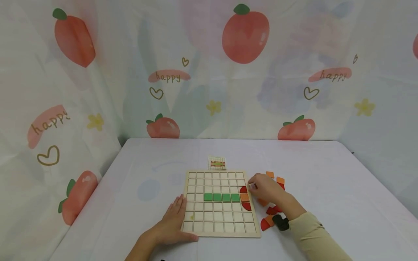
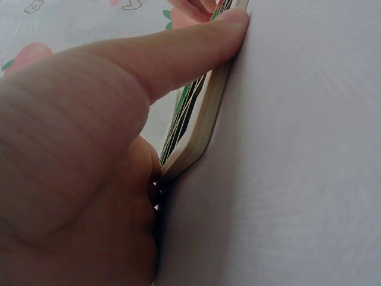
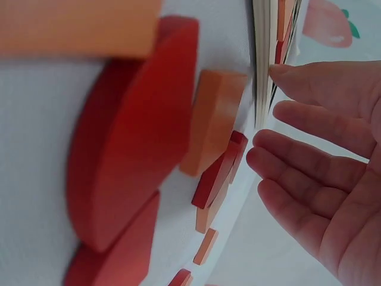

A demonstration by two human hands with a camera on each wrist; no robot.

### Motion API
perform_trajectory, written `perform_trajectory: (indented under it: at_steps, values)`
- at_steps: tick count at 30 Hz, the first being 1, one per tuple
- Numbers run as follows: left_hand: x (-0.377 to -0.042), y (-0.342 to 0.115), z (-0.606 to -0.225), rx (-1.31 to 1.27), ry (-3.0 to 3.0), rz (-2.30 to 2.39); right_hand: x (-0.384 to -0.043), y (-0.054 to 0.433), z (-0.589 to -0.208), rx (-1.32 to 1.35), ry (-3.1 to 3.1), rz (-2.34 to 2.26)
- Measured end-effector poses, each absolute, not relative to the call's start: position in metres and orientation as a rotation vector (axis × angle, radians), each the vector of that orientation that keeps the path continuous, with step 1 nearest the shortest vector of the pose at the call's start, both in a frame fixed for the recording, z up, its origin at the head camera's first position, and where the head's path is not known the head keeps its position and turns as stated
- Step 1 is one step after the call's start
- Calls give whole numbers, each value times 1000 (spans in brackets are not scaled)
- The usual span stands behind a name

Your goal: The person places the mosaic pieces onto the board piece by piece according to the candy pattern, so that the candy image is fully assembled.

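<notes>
A pale wooden board [image 1: 218, 216], its rim framing a grid of square cells, lies flat between the left hand [image 1: 169, 223] and the right hand [image 1: 267, 187]. The left's straight fingers lie along one edge, thumb at the near corner; the right's thumb and fingers stand slightly apart at the opposite rim, nothing visible between them. Beside the right hand, a row of four green squares [image 1: 226, 197] ends in an orange square [image 1: 244, 197] flanked by rounded red pieces [image 1: 246, 206], while loose orange and red pieces [image 1: 265, 225] lie under and around it.
</notes>
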State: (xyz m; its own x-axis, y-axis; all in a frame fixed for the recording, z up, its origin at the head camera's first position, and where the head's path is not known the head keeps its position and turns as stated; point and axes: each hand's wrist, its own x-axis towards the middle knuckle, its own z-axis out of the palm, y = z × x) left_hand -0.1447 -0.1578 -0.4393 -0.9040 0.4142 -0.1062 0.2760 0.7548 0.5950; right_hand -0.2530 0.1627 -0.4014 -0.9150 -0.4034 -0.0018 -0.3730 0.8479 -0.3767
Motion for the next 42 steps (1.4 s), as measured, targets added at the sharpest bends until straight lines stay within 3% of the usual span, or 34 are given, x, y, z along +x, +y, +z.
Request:
perform_trajectory:
  at_steps: [17,42]
  values:
    - [-145,-158,-439,531,2708,878,-258,174,-403,-522,2924,-481]
    - [-143,-158,-439,555,2719,884,-261,178,-404,-610,2927,-476]
